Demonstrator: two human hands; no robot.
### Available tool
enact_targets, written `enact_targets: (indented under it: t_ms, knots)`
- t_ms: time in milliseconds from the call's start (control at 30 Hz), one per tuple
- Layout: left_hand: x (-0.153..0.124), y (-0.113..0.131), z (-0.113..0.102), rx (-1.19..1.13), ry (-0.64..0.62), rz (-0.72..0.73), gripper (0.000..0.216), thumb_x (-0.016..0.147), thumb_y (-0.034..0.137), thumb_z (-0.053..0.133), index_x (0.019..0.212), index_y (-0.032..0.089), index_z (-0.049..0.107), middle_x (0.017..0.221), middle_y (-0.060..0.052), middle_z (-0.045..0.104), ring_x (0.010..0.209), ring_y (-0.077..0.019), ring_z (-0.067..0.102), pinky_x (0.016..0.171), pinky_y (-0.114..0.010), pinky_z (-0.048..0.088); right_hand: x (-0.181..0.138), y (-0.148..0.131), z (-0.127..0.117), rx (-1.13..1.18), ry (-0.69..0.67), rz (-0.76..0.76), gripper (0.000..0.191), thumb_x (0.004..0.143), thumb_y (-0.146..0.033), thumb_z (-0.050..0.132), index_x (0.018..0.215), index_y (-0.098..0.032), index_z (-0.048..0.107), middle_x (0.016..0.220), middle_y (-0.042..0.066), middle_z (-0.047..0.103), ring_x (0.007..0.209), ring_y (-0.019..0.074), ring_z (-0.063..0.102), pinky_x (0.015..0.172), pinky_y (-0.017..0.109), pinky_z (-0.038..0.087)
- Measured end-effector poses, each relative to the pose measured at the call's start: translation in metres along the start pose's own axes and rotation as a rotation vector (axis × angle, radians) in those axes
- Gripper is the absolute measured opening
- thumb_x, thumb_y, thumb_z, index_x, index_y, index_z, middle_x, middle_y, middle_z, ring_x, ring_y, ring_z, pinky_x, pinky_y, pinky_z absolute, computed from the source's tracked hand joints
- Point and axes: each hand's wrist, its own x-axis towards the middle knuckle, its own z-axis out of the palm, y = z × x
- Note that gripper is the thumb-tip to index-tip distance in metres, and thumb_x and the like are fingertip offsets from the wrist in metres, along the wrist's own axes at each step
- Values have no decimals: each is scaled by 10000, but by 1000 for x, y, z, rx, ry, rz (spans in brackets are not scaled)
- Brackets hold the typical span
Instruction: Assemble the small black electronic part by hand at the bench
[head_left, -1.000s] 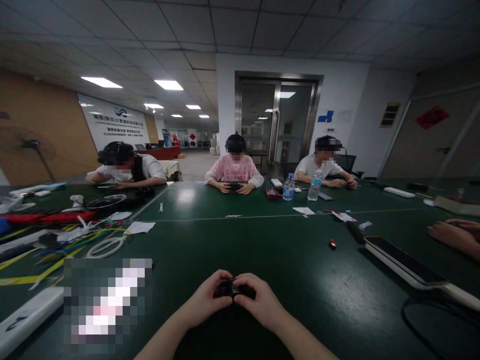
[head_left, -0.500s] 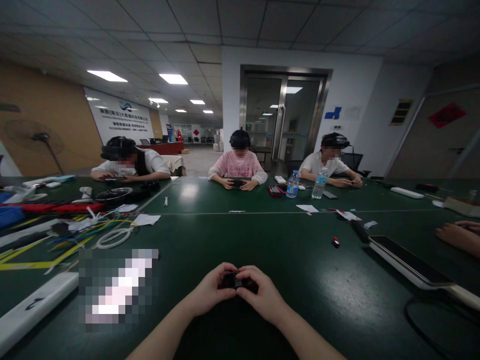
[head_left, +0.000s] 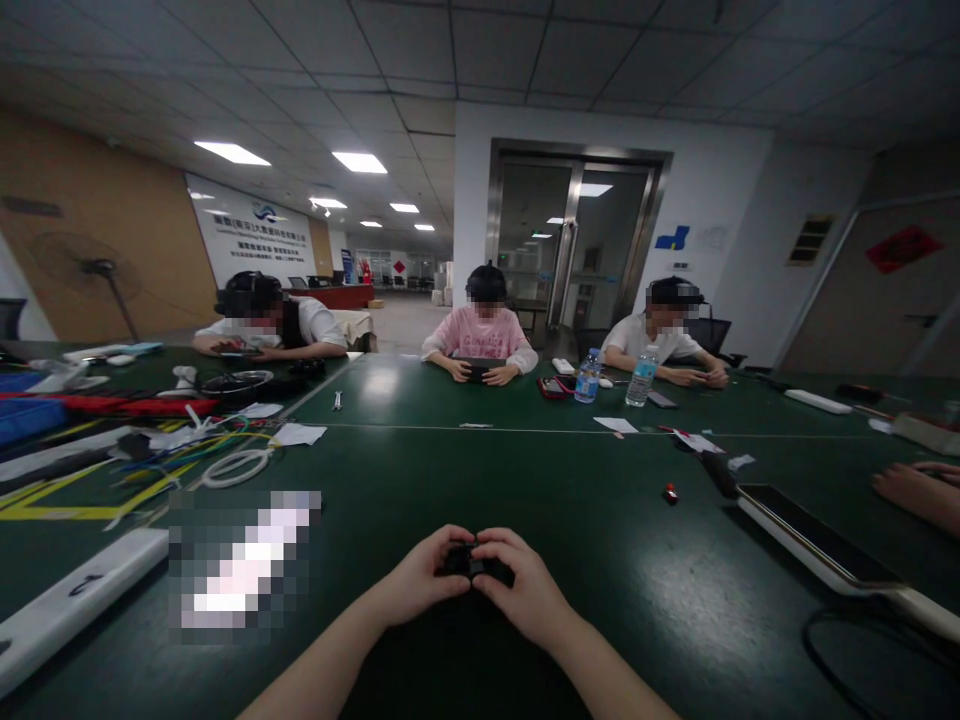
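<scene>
A small black object [head_left: 475,567] is held between my two hands, low in the middle of the view, over the near part of the green table. My left hand [head_left: 420,577] curls around its left end, with thumb below and fingers above. On the other end, my right hand [head_left: 527,583] grips in the same way. The fingertips of both hands come close together at the object's middle. Most of it is hidden by the fingers, so I cannot tell its kind.
A white bar [head_left: 82,600] and a blurred-out patch lie left of my hands. Cables [head_left: 236,467] are heaped beyond. To the right are a small red item [head_left: 670,493] and a dark-screened device [head_left: 817,535]. Water bottles [head_left: 641,376] stand farther off. Several people sit around the table [head_left: 420,470].
The camera view has tilted slightly, shifting the room and table items a little. Both hands keep their grip on the black object, with barely any finger movement.
</scene>
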Motion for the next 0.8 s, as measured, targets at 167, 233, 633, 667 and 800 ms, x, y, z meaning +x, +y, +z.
enact_targets:
  t_ms: [167,233,633,667,800]
  knots:
    - [-2,2,1,9,-9,7,444,709,88,650,1104,219,493,1078,-30,556,1017,-196,538,883,-374,421,-1,0,0,-20,-5,1,256,742,-214,615,992,-269,621,1174,24,528,1125,203,492,982,380,395]
    - [-3,4,1,14,-5,3,448,706,84,650,1103,216,492,1063,-25,564,1014,-195,544,884,-373,423,-1,-2,-2,-17,-24,2,255,748,-213,608,997,-270,616,1179,21,524,1125,200,493,985,375,391]
    - [-2,8,0,30,-52,-33,445,727,82,632,1125,222,490,1092,-44,553,1021,-212,549,883,-410,423,-5,-6,-6,-81,-45,29,253,770,-236,590,1013,-305,606,1188,-11,522,1139,201,477,978,377,389]
    - [-2,9,0,33,-47,-34,448,725,81,633,1126,222,489,1090,-44,552,1018,-212,549,877,-408,427,-5,-5,-5,-81,-47,31,251,774,-240,586,1015,-306,604,1192,-13,519,1143,200,474,977,378,389]
    - [-2,9,1,38,-28,-38,454,710,86,646,1115,219,489,1067,-38,556,1001,-210,550,862,-398,434,-3,-3,-3,-79,-41,16,234,775,-226,579,998,-291,607,1190,0,519,1145,203,471,978,387,385]
